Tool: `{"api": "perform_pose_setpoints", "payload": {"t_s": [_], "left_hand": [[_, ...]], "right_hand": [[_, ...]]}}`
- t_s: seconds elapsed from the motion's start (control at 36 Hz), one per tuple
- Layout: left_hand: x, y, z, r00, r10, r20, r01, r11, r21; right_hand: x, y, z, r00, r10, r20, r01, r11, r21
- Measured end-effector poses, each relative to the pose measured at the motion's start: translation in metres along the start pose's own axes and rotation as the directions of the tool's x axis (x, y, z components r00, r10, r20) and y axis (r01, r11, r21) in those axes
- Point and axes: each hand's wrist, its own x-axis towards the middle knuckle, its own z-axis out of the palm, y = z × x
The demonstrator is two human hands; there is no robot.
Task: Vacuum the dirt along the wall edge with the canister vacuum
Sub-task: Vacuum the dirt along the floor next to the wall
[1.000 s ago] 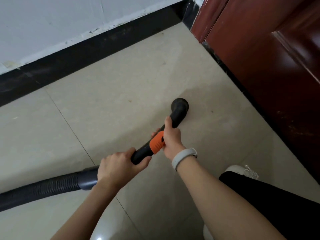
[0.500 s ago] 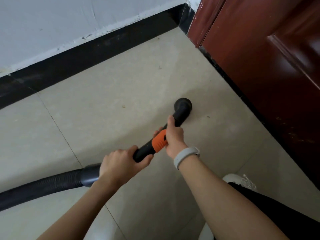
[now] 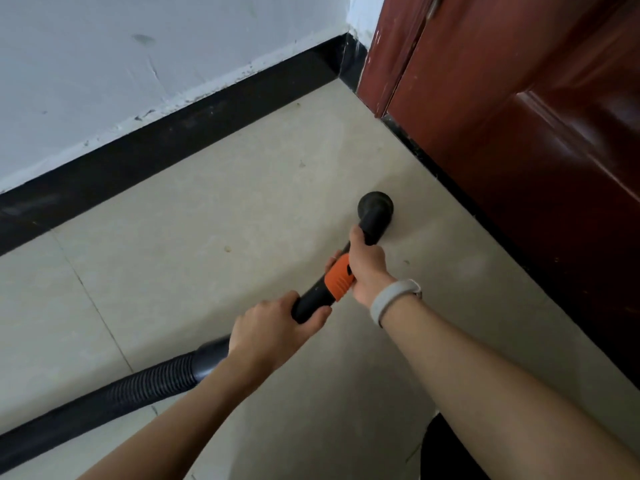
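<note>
While both the left hand (image 3: 273, 327) and right hand (image 3: 369, 268) grip the black, orange-collared vacuum wand (image 3: 313, 301), its round nozzle (image 3: 375, 206) has edged nearer the door (image 3: 519, 116).

Counts at the wall corner

One vacuum hose (image 3: 104, 400) with one round nozzle (image 3: 375, 204) and one orange collar (image 3: 337, 280); two hands, left hand (image 3: 273, 332) and right hand (image 3: 369, 268); one wristband (image 3: 391, 299); one red-brown door (image 3: 519, 116).

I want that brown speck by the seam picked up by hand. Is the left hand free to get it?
Probably not: the left hand grips the vacuum handle; bare floor surrounds the speck.
</note>
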Motion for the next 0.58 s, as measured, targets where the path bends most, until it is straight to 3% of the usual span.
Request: {"api": "perform_pose_setpoints", "payload": {"t_s": [0.11, 0.22, 0.36, 0.44, 0.58], "left_hand": [[0.04, 0.015, -0.017, 0.996, -0.079, -0.033, 0.076, 0.992, -0.099], [0.053, 0.009, -0.032, 0.976, -0.189, -0.106, 0.179, 0.979, -0.101], [0.032, 0.025, -0.025, 0.993, -0.113, 0.013, 0.113, 0.993, 0.016], [0.027, 0.054, -0.011, 0.992, -0.052, 0.117, 0.052, 0.999, 0.003], [0.059, 0.093, -0.006, 0.99, -0.09, 0.113, 0.096, 0.995, -0.041]], "right_hand": [[0.02, -0.052, 0.019, 0.996, 0.007, 0.091, -0.008, 1.0, 0.007], [0.018, -0.07, 0.052, 0.98, -0.002, 0.2, 0.025, 0.993, -0.114], [0.016, -0.048, 0.009, 0.987, 0.069, 0.147, -0.047, 0.988, -0.147], [0.022, -0.047, -0.036, 0.99, 0.117, 0.08, -0.104, 0.984, -0.146], [0.04, -0.083, -0.058, 0.997, 0.058, 0.058, -0.05, 0.99, -0.131]]}}
